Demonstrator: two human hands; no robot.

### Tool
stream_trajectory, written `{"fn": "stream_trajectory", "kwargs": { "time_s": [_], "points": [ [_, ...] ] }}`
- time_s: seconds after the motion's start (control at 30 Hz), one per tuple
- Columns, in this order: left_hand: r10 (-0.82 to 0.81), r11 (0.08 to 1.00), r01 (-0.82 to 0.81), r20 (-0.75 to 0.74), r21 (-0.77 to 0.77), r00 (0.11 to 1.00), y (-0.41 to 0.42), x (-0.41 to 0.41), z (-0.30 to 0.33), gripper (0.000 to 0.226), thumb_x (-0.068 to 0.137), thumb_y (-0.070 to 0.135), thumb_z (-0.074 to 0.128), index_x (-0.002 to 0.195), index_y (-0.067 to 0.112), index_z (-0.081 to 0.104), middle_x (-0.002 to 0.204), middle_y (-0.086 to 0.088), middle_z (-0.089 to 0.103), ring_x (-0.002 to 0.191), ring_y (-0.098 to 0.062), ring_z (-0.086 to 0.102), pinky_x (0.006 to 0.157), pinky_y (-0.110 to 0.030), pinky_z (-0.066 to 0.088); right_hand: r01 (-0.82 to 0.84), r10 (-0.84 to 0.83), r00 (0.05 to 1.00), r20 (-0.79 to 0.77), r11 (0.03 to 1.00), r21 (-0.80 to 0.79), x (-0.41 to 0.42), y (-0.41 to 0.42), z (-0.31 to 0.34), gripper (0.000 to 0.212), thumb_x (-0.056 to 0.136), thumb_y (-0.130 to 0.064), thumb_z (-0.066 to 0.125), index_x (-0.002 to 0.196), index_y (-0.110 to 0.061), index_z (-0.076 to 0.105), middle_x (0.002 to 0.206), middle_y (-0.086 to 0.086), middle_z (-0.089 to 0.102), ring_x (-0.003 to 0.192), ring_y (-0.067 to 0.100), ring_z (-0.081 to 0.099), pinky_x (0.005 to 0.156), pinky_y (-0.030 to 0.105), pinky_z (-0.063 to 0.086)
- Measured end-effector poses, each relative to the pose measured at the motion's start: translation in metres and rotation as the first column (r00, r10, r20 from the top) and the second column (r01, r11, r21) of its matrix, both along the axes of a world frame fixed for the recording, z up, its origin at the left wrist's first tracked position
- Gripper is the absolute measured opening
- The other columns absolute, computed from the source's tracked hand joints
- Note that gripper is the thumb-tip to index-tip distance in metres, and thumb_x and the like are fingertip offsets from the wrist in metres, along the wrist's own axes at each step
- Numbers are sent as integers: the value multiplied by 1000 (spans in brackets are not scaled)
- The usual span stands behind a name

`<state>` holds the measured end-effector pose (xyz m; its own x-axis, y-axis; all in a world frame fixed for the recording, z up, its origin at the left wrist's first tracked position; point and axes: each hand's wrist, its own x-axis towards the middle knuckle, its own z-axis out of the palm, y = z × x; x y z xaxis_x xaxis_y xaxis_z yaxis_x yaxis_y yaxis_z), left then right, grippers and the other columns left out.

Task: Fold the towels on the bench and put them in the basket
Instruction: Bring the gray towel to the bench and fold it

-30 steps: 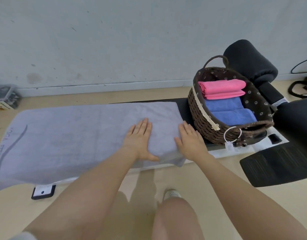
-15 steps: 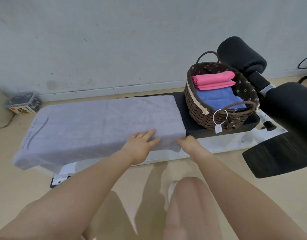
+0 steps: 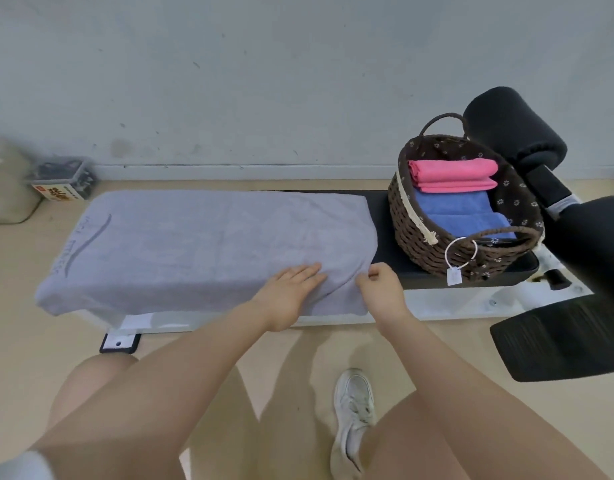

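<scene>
At the far left, on the floor by the wall, stands a small clear box (image 3: 64,180) with a red and yellow label; its writing is too blurred to read. Next comes the grey towel (image 3: 201,244), spread flat along the black bench (image 3: 380,216) and hanging over the near edge. On its left end there is a curved line and some pale letters, but I cannot read them. The left hand (image 3: 287,292) lies flat on the near right part of the towel, fingers straight and together. Just beside it, the right hand (image 3: 380,289) pinches the near right corner of the towel between thumb and fingers. Further right, on the same bench, stands the brown woven basket (image 3: 413,220). Inside it are a folded pink towel (image 3: 454,174) at the back and folded blue towels (image 3: 461,216) in front. A white tag (image 3: 454,276) hangs on a ring from the near handle; no writing is readable on it. Black padded parts (image 3: 513,129) are at the far right.
</scene>
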<state>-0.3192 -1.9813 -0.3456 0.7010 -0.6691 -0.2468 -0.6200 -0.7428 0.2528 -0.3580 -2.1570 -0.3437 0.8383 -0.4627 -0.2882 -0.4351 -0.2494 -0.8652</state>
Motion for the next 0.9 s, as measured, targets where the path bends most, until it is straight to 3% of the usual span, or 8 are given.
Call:
{"fn": "stream_trajectory", "kwargs": {
  "time_s": [0.1, 0.2, 0.43, 0.53, 0.6, 0.67, 0.77, 0.9],
  "points": [
    [72, 977, -92, -111, -191, 991, 14, 8, 9, 61, 93, -4, 33, 149, 11, 15, 158, -4, 8, 145, -16, 13, 113, -17, 3, -66, 71, 991, 114, 997, -48, 6, 30, 19, 13, 93, -16, 45, 101, -13, 55, 88, -4, 56, 85, 16, 52, 68, 23, 42],
    [148, 919, -174, -98, -355, 984, 47, 19, 16, 59, 90, -8, 33, 146, 8, 24, 156, -8, 15, 144, -21, 19, 116, -24, 9, -144, 147, 977, 155, 989, -26, 23, 71, 42, 22, 96, -22, 46, 111, -14, 59, 103, -2, 61, 95, 14, 56, 82, 27, 46],
    [506, 665, -469, -111, -582, 856, 179, 34, 21, 53, 86, -12, 36, 135, 4, 45, 148, -13, 37, 138, -26, 32, 110, -20, 17, -348, 334, 923, 193, 936, 45, 88, 207, 65, 21, 97, -16, 45, 96, 0, 60, 73, -2, 49, 67, 11, 42, 60, 19, 35],
    [702, 458, -601, -149, -655, 697, 234, 31, 18, 47, 87, -12, 36, 130, 2, 49, 143, -13, 41, 135, -26, 34, 105, -15, 18, -447, 429, 882, 193, 893, 56, 108, 277, 57, 19, 91, -3, 42, 93, 1, 61, 77, 4, 58, 72, 13, 48, 65, 24, 40],
    [839, 284, -692, -177, -664, 514, 264, 28, 12, 47, 89, -8, 35, 132, 6, 49, 149, -10, 33, 138, -24, 27, 109, -22, 16, -493, 473, 858, 201, 868, 61, 115, 317, 49, 23, 88, -1, 41, 96, 6, 61, 89, 20, 65, 78, 16, 52, 72, 28, 43],
    [913, 85, -767, -259, -636, 316, 290, 30, 0, 47, 92, -1, 33, 136, 9, 44, 155, -6, 21, 143, -21, 16, 112, -28, 15, -540, 519, 830, 202, 839, 62, 121, 349, 40, 27, 87, 0, 40, 101, 3, 62, 92, 17, 65, 83, 17, 54, 72, 28, 45],
    [878, -121, -829, -448, -546, 167, 321, 37, -29, 48, 95, 9, 31, 143, 9, 33, 157, -5, 16, 145, -19, 11, 117, -37, 16, -612, 591, 784, 188, 787, 75, 130, 380, 24, 30, 86, 2, 39, 106, -4, 61, 94, 5, 62, 83, 16, 57, 69, 23, 46],
    [783, -299, -885, -622, -357, -14, 344, 36, -67, 53, 91, 29, 36, 137, 3, 36, 143, -18, 37, 134, -34, 32, 106, -51, 35, -694, 687, 718, 108, 718, 49, 129, 385, -2, 41, 85, 7, 42, 119, -10, 58, 106, 2, 64, 98, 16, 60, 82, 23, 46]
  ]
}}
